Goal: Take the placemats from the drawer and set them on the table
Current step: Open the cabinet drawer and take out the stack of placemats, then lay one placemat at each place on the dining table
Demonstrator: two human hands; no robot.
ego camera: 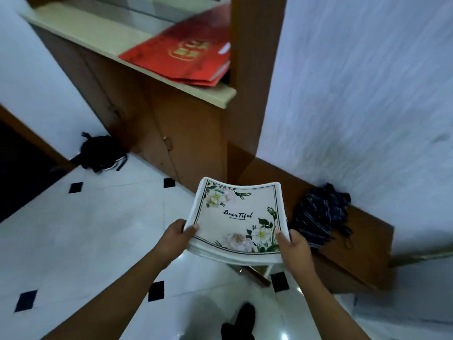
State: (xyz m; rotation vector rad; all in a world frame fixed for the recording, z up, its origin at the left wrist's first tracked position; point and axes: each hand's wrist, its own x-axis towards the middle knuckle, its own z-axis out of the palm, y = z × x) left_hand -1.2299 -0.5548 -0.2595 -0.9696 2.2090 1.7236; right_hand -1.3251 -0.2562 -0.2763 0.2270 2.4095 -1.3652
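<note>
A stack of cream placemats [239,217] printed with flowers and the word "Beautiful" is held level in front of me above the floor. My left hand [175,238] grips the stack's near left corner, thumb on top. On the near right corner my right hand [294,246] does the same. The stack sags a little in the middle. Neither a drawer nor a table shows in this view.
A brown wooden cabinet [157,119] with shut doors stands ahead, and red folders [181,55] lie on its cream shelf. A black bag [101,152] sits on the white tiled floor at the left. A folded dark striped umbrella [318,214] rests on a low wooden ledge to the right.
</note>
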